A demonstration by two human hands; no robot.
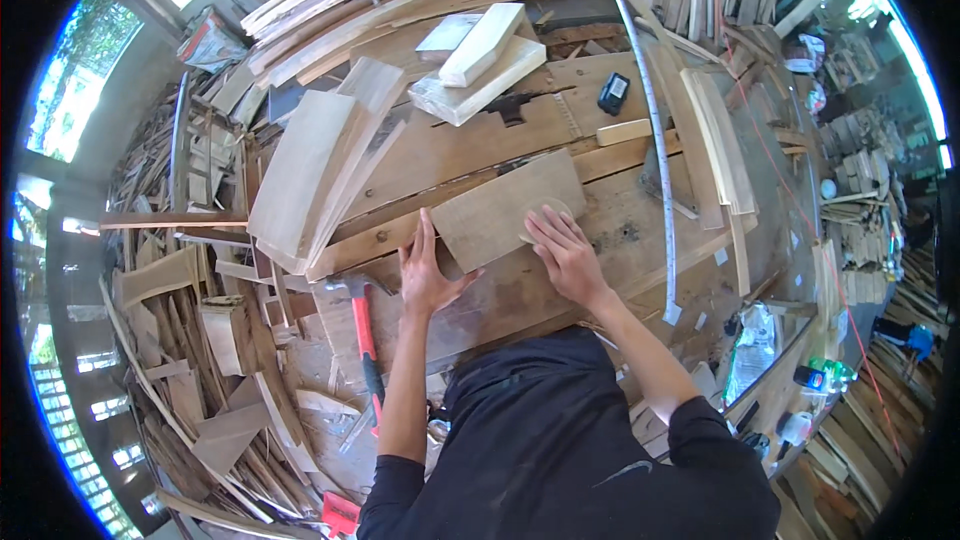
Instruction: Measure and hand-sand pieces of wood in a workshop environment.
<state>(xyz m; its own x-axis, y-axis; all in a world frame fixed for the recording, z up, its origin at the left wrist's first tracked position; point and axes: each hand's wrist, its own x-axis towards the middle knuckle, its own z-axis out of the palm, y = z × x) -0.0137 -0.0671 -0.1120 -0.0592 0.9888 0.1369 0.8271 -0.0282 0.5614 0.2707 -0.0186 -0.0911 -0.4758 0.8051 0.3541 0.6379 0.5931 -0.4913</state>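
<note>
A flat rectangular wooden board (490,208) lies slightly tilted on the workbench in front of me. My left hand (428,268) is at its left end, fingers stretched out and thumb spread along the near edge. Over the board's right part, my right hand (565,255) presses down with its fingers close together. Under those fingers shows the rim of a thin, round, pale piece (553,208), much like the wood in colour; what it is made of I cannot make out. A hammer (364,330) with a red and black handle lies left of my left forearm.
Stacked boards (310,155) lie to the left, with thick pale blocks (480,80) at the back. A small black device (613,93) and a long whitish strip (655,140) lie on the right. Scrap wood (200,380) crowds the lower left; a red cord (850,325) runs down the right.
</note>
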